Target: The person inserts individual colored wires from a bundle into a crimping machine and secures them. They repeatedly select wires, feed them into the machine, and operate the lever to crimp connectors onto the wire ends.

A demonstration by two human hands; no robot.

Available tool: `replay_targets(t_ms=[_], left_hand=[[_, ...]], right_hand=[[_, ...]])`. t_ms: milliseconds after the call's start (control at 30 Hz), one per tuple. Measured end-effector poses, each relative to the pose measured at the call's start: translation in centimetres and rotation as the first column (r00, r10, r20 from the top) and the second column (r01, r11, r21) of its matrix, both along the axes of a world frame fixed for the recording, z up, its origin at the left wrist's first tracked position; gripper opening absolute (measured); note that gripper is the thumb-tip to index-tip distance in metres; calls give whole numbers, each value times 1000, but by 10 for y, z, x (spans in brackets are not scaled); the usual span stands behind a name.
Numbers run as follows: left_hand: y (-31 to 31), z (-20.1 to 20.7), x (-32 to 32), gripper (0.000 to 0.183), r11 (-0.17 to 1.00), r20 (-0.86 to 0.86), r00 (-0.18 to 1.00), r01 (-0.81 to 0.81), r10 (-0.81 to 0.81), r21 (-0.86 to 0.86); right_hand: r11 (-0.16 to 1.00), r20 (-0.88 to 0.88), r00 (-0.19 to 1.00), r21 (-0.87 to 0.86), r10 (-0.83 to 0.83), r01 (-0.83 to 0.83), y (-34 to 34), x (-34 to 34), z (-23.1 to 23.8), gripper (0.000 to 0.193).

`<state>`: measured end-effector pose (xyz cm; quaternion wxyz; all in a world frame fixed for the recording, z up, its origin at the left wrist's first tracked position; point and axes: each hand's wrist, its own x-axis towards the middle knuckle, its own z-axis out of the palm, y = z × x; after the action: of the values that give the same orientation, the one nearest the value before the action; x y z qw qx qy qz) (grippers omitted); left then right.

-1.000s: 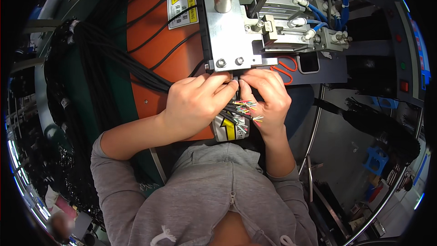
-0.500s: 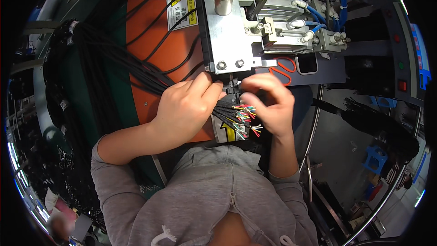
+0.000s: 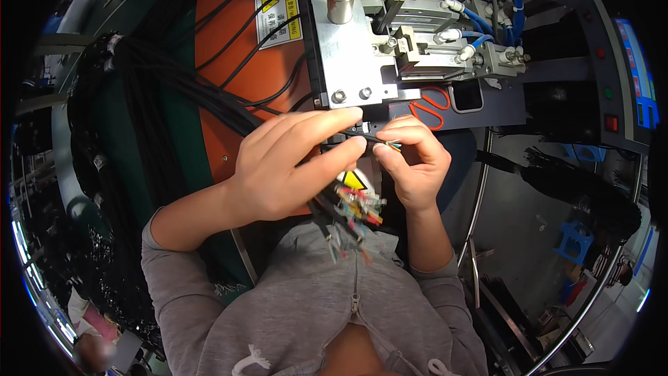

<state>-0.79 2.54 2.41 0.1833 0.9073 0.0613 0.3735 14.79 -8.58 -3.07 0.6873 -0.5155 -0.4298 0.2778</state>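
Note:
My left hand point(image 3: 282, 160) is curled over a bundle of black cables point(image 3: 209, 101) that comes in from the left. Its forefinger and thumb are spread apart, and the lower fingers are mostly hidden. Stripped cable ends with coloured wires point(image 3: 362, 209) hang blurred below that palm. One black cable point(image 3: 363, 137) runs rightward from between the left thumb and forefinger. The thumb and forefinger of my right hand point(image 3: 417, 170) pinch it near its tip, where a few coloured wires point(image 3: 395, 145) stick out. Both hands are just in front of the machine's metal plate point(image 3: 351, 63).
Pneumatic cylinders point(image 3: 438, 56) with blue hoses fill the machine's right side. Red-handled scissors point(image 3: 431, 108) lie near a dark rectangular tray point(image 3: 467, 97). A control panel point(image 3: 612, 97) with buttons stands at the right. More black cables point(image 3: 584, 188) hang over a metal rail at the right.
The bundled wire ends have swung down toward my lap. My left thumb and forefinger have spread. My right hand, earlier beside the bundle with fingers apart, now pinches a single cable.

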Motion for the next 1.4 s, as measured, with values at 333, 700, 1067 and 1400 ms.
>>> replay_targets(t_ms=[333,700,1067,1400], left_hand=[[-1,-10,0,22,1000,-60,998,-22,22,-2],[-5,-11,2,15,996,-196,978,-69,78,52],[-6,-20,6,16,981,-209,976,-14,55,191],[-8,-26,4,33,975,-271,959,-20,81,222]], right_hand=[[948,383,880,256,-281,191,14,-13,14,32],[991,186,973,48,-135,128,7,-6,13,16],[897,154,952,-404,263,-182,-1,20,34,12],[951,221,967,-303,125,-54,-3,21,7,10]])
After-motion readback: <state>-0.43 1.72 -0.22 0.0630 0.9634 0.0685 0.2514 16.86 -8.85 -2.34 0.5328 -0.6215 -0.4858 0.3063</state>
